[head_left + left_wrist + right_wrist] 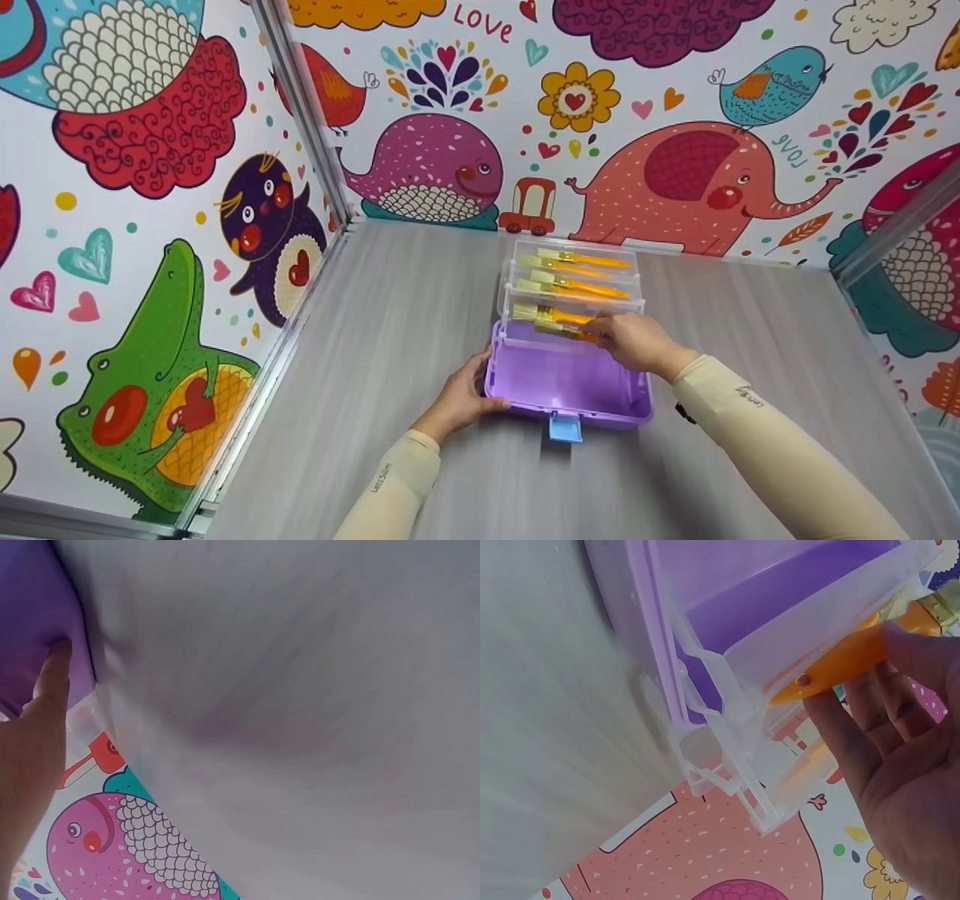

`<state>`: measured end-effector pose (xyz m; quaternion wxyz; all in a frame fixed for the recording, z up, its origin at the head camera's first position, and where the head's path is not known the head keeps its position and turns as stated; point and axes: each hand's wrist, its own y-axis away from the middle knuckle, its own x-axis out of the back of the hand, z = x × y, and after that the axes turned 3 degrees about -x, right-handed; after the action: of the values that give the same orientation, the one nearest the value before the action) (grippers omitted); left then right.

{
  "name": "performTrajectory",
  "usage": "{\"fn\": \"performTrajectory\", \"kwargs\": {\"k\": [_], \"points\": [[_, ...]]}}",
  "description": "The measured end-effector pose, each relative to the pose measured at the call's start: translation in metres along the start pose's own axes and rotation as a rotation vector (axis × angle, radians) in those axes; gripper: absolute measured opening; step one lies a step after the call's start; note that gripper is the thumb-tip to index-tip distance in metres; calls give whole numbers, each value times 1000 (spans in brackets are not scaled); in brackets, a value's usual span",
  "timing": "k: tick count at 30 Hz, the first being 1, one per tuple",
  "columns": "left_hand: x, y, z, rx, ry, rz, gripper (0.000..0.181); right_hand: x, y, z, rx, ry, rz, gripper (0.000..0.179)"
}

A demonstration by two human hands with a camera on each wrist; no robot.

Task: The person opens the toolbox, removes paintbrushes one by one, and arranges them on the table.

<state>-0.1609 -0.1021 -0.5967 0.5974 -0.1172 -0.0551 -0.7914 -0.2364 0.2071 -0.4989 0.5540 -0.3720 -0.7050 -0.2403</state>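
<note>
A purple plastic box (555, 371) stands open on the table, its clear fold-out trays (634, 281) spread behind it. My left hand (459, 401) grips the box's front left corner, thumb along the front and fingers at the side. In the left wrist view one finger lies against the purple wall. My right hand (637, 341) is over the nearest tray and pinches the orange handle of a paintbrush (847, 667) between thumb and fingers. Another brush lies close to the held one. Several more orange-handled paintbrushes (574, 285) lie in the farther trays.
A light blue latch (565, 429) hangs open at the box's front. The grey table (390, 300) meets printed walls (420, 75) at the back and left. Metal frame posts (304, 112) stand at the corners.
</note>
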Motion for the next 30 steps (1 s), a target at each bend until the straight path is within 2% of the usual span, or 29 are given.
{"fn": "performTrajectory", "kwargs": {"k": [4, 11, 19, 26, 30], "points": [[0, 0, -3, 21, 0, -1, 97, 4, 1, 1, 13, 11, 39, 31], [0, 1, -1, 47, -19, -10, 98, 21, 7, 4, -103, -23, 75, 40], [1, 0, -2, 44, -21, -10, 97, 39, 20, 17, -176, -41, 191, 37], [2, 0, -2, 78, -21, -10, 98, 41, 31, 31, -179, -68, 303, 36], [1, 0, -2, 78, -17, -14, 98, 42, 37, 38, -191, -57, 321, 35]]}}
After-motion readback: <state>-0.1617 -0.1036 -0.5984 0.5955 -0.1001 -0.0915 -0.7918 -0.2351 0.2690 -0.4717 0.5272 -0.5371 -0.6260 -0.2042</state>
